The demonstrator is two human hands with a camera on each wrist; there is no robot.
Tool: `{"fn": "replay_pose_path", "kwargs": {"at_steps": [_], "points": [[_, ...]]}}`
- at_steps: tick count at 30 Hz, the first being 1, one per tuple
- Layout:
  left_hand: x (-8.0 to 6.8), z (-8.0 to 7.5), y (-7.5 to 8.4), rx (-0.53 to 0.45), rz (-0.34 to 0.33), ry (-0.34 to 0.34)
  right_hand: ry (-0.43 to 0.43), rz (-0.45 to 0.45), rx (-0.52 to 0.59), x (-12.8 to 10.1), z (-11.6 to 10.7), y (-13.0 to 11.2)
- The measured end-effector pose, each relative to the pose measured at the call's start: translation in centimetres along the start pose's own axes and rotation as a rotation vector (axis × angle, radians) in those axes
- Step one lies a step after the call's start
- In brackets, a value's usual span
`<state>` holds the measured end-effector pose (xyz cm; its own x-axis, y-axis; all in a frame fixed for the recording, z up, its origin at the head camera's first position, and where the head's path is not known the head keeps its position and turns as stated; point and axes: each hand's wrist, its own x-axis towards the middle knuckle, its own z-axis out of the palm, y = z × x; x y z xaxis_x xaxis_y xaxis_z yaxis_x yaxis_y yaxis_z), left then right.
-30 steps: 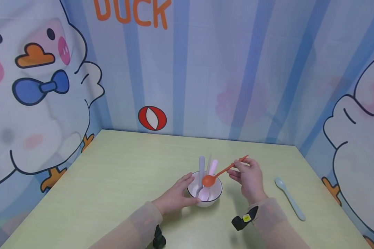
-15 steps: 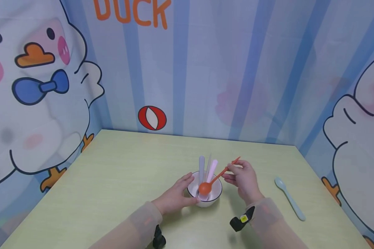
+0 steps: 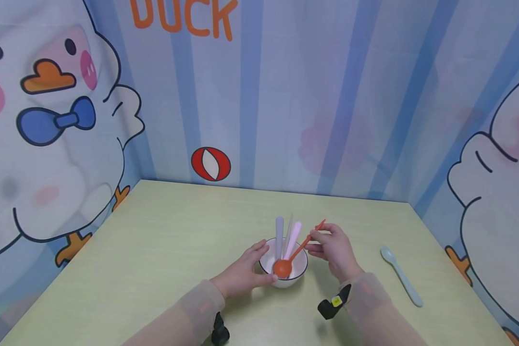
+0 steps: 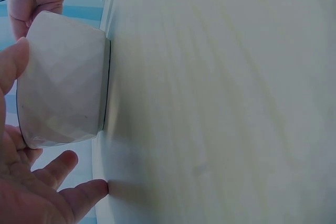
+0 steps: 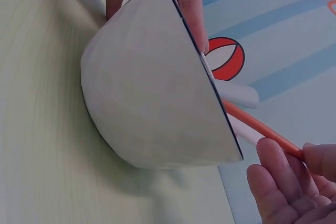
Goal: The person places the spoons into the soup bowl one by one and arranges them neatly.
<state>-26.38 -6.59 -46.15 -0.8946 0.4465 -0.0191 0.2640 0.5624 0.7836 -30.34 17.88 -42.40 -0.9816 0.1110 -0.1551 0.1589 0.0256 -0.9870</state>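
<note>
A small white bowl (image 3: pixel 284 269) with a thin dark rim stands low and centre in the head view on a pale yellow-green table (image 3: pixel 164 240) with a faint wood grain. The left hand (image 3: pixel 246 271) cups the bowl's left side, fingers lightly curved against the wall. The right hand (image 3: pixel 335 250), just right of the bowl, pinches the thin stalk of an orange spoon (image 3: pixel 291 257) between thumb and fingertips; the spoon slants down to the left, its round glossy head inside the bowl. Three pale spoons (image 3: pixel 287 235), lilac, whitish and pink, lean in the bowl with flat, round-ended handles rising over the far rim. At the right of the frame a light blue spoon (image 3: pixel 401 276) lies flat on the table, well apart from the hands. The left wrist view shows what the head view does not: the bowl's outer wall (image 4: pixel 63 82) is matt and faceted in shallow planes, with the thumb (image 4: pixel 11 64) against it and the fingers (image 4: pixel 79 195) spread below; the bowl's inside is hidden there. The right wrist view shows the dark rim line (image 5: pixel 202 69), the orange stalk (image 5: pixel 257 127) crossing it, and the left fingers (image 5: pixel 189 1) on the far edge; the spoon heads are hidden behind the wall and the right hand (image 5: pixel 286 187) is cut off at the lower right corner. A cloth backdrop (image 3: pixel 285 96) with stripes and cartoon ducks encloses the table.
</note>
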Motion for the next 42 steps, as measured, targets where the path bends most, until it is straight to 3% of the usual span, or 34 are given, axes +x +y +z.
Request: {"fn": "replay_pose_path", "kwargs": {"at_steps": [29,42], "points": [[0.0,-0.2,0.2,0.013,-0.019,-0.005,0.004,0.012,-0.111,0.7,1.3,0.5],[0.1,-0.1,-0.1,0.025,0.021,-0.006,-0.014,0.027,-0.125,0.6,1.4,0.6]]}}
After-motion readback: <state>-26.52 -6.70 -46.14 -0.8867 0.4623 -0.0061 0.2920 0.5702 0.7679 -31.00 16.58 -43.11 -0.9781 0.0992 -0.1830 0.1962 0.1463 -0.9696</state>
